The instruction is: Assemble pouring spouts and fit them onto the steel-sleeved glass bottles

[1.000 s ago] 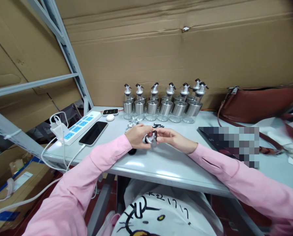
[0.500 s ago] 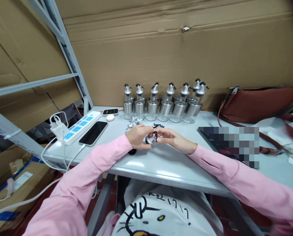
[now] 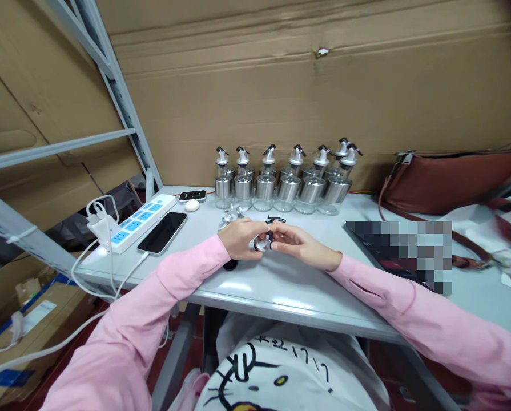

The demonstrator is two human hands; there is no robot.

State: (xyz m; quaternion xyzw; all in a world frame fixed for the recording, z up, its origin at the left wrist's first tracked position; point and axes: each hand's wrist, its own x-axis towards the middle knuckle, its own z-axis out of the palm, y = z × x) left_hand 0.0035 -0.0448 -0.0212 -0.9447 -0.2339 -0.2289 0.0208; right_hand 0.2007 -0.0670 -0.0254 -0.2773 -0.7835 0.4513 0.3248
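My left hand [image 3: 243, 238] is closed around a silver-grey pourer top [image 3: 261, 244] just above the table. From the other side, my right hand [image 3: 300, 244] pinches a small black lever [image 3: 270, 238] at that pourer top; whether the lever is attached, I cannot tell. Behind my hands lie several loose black levers [image 3: 276, 219] and a pile of grey pourer parts [image 3: 233, 213]. A round black piece [image 3: 230, 265] lies partly hidden under my left wrist. At the back stand several glass bottles with steel sleeves [image 3: 265, 187], pourer tops fitted.
To the left are a power strip [image 3: 132, 225], a phone [image 3: 163, 233] on a cable, a small black device [image 3: 192, 196] and a white round case [image 3: 192, 206]. A blurred dark flat item [image 3: 403, 257] and a brown bag [image 3: 456, 182] lie right. Cardboard [image 3: 259, 85] stands behind.
Both hands stay together at the pourer top. My right hand's fingers have shifted slightly to the left around the black lever, and the pourer top has turned a little.
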